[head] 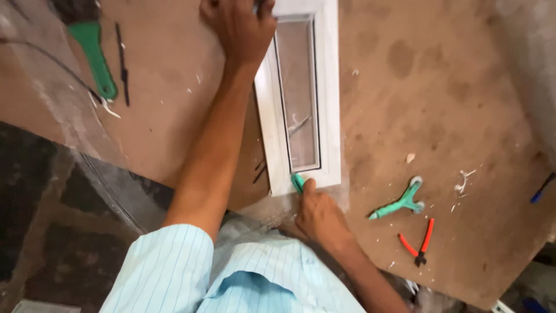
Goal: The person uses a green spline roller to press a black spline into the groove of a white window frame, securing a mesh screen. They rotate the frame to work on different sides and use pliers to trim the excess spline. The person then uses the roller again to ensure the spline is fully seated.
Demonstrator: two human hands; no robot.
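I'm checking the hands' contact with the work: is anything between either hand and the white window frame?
Nothing visible. The left hand presses directly on the white window frame at its far end. The right hand meets its near edge, holding a small green tool against the corner.

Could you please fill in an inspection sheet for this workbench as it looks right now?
Surface: brown board worktop, stained and dusty, with white chips scattered about.
Job's things: narrow white window frame with a glass pane lies flat; a small green tool is at its near corner.
Clutter: green-handled brush, thin black strip, green two-wheeled roller tool, red-handled pliers, a blue item at the right edge.
Grips: left hand presses flat on the frame's far end; right hand holds the green tool.
Cables: thin dark cord crosses the bench's left corner.
Surroundings: dark patchy floor below the bench.
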